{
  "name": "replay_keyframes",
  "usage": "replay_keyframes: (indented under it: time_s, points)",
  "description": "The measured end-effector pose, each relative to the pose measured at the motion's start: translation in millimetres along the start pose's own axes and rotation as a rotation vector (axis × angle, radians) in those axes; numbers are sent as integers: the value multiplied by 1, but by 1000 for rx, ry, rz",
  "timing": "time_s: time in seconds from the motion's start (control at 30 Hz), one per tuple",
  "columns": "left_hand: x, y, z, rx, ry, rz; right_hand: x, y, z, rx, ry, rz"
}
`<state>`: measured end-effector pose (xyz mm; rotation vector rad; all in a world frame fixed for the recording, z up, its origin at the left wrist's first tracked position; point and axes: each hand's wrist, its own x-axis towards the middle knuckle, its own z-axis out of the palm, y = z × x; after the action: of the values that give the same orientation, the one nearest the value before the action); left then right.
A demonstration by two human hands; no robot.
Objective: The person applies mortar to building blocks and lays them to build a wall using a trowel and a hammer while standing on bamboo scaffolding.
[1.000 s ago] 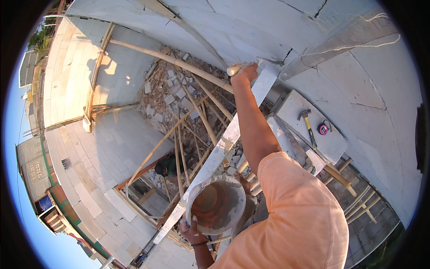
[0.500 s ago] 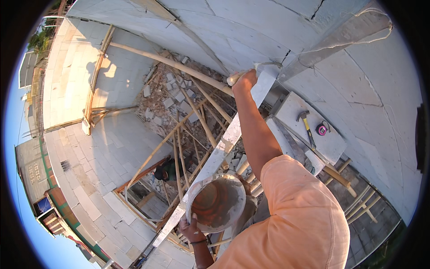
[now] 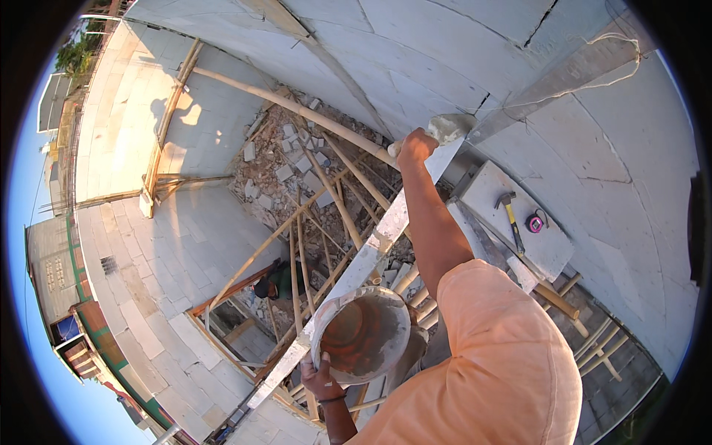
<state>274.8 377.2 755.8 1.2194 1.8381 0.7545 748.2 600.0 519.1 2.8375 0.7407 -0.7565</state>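
My right hand (image 3: 417,145) is closed around the handle of a trowel (image 3: 464,123), reached out to the far end of a narrow pale wall top (image 3: 380,239). Grey mortar (image 3: 445,127) lies on the blade, close to the tall block wall. Nearer to me, a round bucket (image 3: 397,337) rests against or on the wall top; which of the two is hard to tell. It has a mortar-smeared inside and a reddish-brown bottom. My left hand (image 3: 320,380) grips its near left rim, thumb over the edge. A dark band circles that wrist.
On a pale block (image 3: 486,196) to the right lie a hammer (image 3: 510,216) and a pink tape measure (image 3: 534,221). Bamboo poles (image 3: 341,208) cross the deep space at left, above rubble (image 3: 285,174). A person (image 3: 276,283) in a dark cap is down below. String hangs along the right wall.
The trowel blade has turned from nearly edge-on to showing its broad, mortar-covered face. My right hand has shifted slightly, and the whole view has moved a little. The left hand keeps hold of the bucket.
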Motion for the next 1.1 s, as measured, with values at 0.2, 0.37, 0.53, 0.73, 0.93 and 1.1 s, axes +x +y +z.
replay_keyframes:
  time_s: [0.2,0.37,0.53,0.73,0.93,1.1]
  points:
    - [-5,-1,0,-41,18,-68,17,-11,-16,33,-52,95]
    - [-10,-2,-1,8,31,-104,15,-14,-38,73,-93,102]
    - [-9,-4,-1,-15,15,-93,33,-28,-37,126,-56,124]
    - [-8,-1,3,-1,2,-82,70,-65,-14,1565,78,1035]
    - [-8,3,8,-25,-10,-74,91,-52,13,1171,-187,728]
    - [-8,7,5,-42,29,-92,47,-50,37,1268,-118,861]
